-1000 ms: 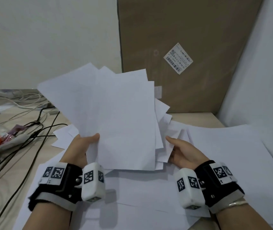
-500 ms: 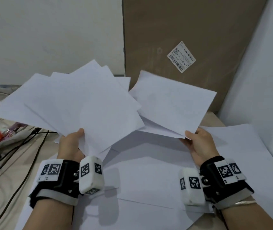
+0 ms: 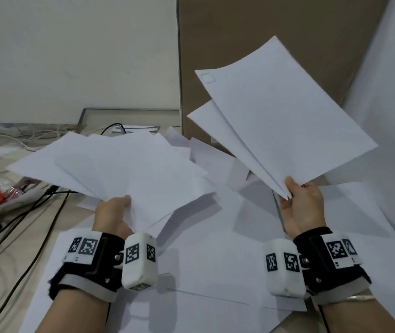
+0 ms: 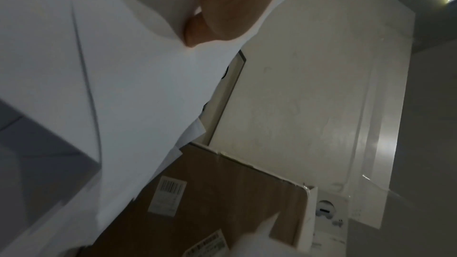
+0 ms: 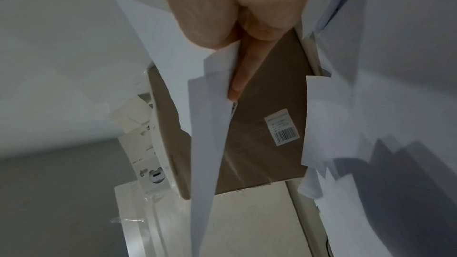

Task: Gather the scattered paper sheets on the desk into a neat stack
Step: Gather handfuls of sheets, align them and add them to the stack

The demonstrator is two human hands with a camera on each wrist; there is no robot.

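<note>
L hand [image 3: 113, 213] grip pinches a fanned bunch of white paper sheets [image 3: 129, 169], thumb on top, held low & nearly flat above the table [image 3: 54, 227]. R hand [image 3: 303, 207] grip pinches a few white sheets [image 3: 285, 121] by a corner, raised w/ a tilt before the brown cardboard box [image 3: 275, 32]. More loose white sheets [image 3: 215, 255] lie on the table below.

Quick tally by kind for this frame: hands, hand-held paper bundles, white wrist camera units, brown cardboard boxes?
Hands: 2 (left hand, right hand)
Held paper bundles: 2 (left bundle, right bundle)
Wrist camera units: 2 (left unit, right unit)
Cardboard box: 1
Total: 7
</note>
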